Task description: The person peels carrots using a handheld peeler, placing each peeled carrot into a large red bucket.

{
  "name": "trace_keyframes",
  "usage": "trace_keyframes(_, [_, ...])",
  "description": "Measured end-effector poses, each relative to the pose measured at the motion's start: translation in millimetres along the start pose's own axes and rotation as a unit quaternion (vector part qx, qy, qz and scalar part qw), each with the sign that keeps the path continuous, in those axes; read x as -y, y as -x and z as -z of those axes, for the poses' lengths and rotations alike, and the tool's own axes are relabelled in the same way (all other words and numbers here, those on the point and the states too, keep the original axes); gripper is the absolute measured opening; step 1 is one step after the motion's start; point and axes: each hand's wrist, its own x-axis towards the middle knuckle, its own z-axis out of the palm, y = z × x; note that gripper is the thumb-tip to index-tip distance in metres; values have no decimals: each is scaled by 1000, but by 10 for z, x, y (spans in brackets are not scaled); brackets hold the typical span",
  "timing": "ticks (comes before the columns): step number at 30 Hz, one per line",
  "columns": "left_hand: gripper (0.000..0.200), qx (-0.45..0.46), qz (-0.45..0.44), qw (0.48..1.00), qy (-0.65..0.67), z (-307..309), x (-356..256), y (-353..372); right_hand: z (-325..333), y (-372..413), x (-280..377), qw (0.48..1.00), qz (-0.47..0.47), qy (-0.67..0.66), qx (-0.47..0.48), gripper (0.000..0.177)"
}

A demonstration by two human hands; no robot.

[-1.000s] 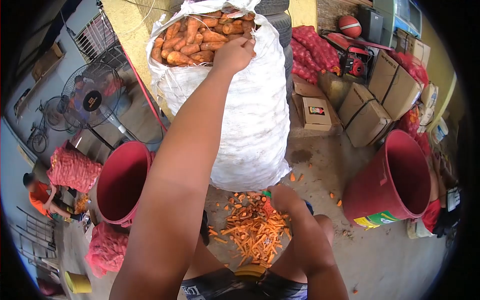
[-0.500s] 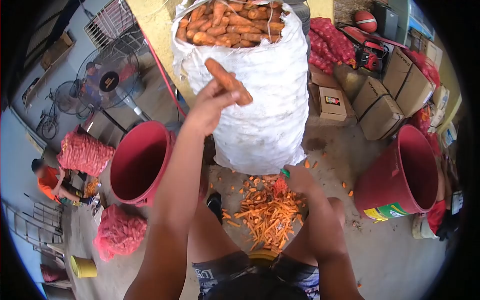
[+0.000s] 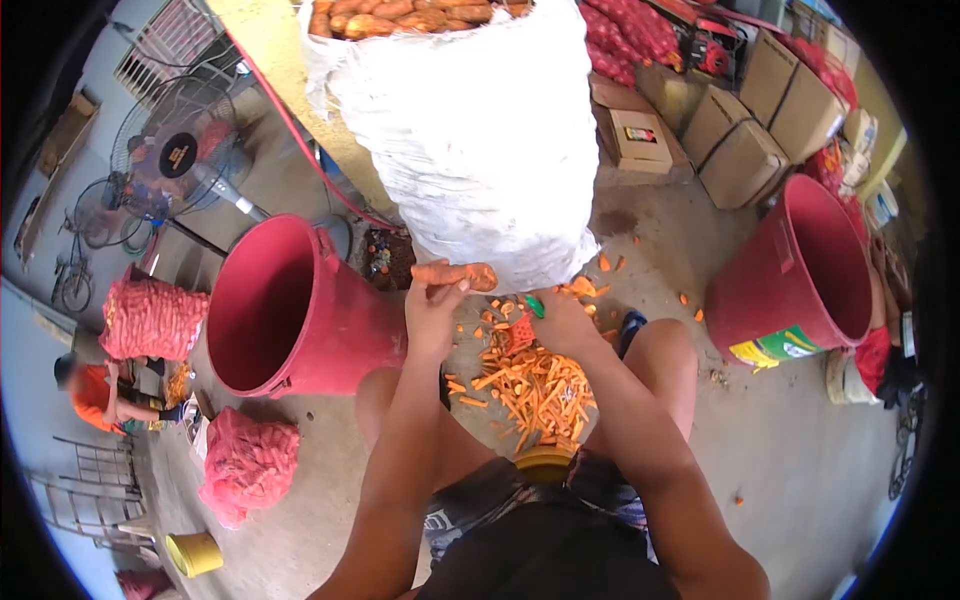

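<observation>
A thick, unpeeled-looking carrot (image 3: 455, 276) lies nearly level in my left hand (image 3: 432, 318), with the fingers and thumb closed around it. It is just in front of the lower part of a white woven sack (image 3: 480, 150), which is filled with carrots (image 3: 420, 18). My right hand (image 3: 562, 322) grips a small tool with a green handle (image 3: 536, 306); its working end is hidden. Carrot and tool are a short distance apart. Below both hands, a heap of orange peelings and carrot pieces (image 3: 545, 385) lies between my legs, with a red mesh piece (image 3: 518, 335) at its upper edge.
Red tubs stand at the left (image 3: 330, 330) and right (image 3: 755, 290). Red mesh bags (image 3: 250, 460), a yellow bucket (image 3: 194, 553) and a standing fan (image 3: 178, 155) are at left. A person in orange (image 3: 90, 392) sits far left. Cardboard boxes (image 3: 740, 150) stand back right.
My left hand has lowered the carrot from in front of the sack's upper part towards my right hand, turning it nearly level. The head view has tilted downward.
</observation>
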Motion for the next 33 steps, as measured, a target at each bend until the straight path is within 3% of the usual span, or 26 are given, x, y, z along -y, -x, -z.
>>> trace_keyframes(2, [45, -22, 12, 1000, 1, -19, 176, 133, -156, 11, 27, 998, -43, -20, 39, 27])
trace_keyframes(3, [45, -28, -9, 998, -59, -41, 201, 207, -185, 4, 81, 997, -61, -30, 43, 29])
trace_keyframes(7, [45, -42, -80, 974, -205, -170, 237, 352, -235, -48, 210, 997, -47, -14, 64, 30])
trace_keyframes(13, [38, -44, -174, 947, -266, -235, 232, 463, -218, 7, 300, 995, -61, 24, 72, 33])
trace_keyframes(17, [39, -20, -144, 972, -184, -242, 238, 499, -309, -58, 146, 996, -59, 22, 62, 33])
trace_keyframes(23, [35, -15, -159, 948, -274, -183, 289, 534, -334, -94, 65, 986, -79, 83, 123, 37])
trace_keyframes(26, [37, 0, -104, 951, -293, -191, 281, 544, -444, -176, -205, 970, -98, 110, 193, 32])
trace_keyframes(28, [40, 9, -130, 972, -193, -101, 221, 514, -568, -155, -627, 975, -111, 90, 167, 27])
trace_keyframes(30, [41, 26, -142, 969, -202, 68, 165, 503, -580, -128, -566, 971, -113, 112, 178, 26])
trace_keyframes(32, [40, 20, -58, 990, -127, 109, 119, 440, -476, -230, -401, 962, -31, 134, 237, 28])
trace_keyframes(33, [40, 17, -57, 990, -124, 129, 128, 408, -373, -226, -298, 961, -30, 137, 240, 28])
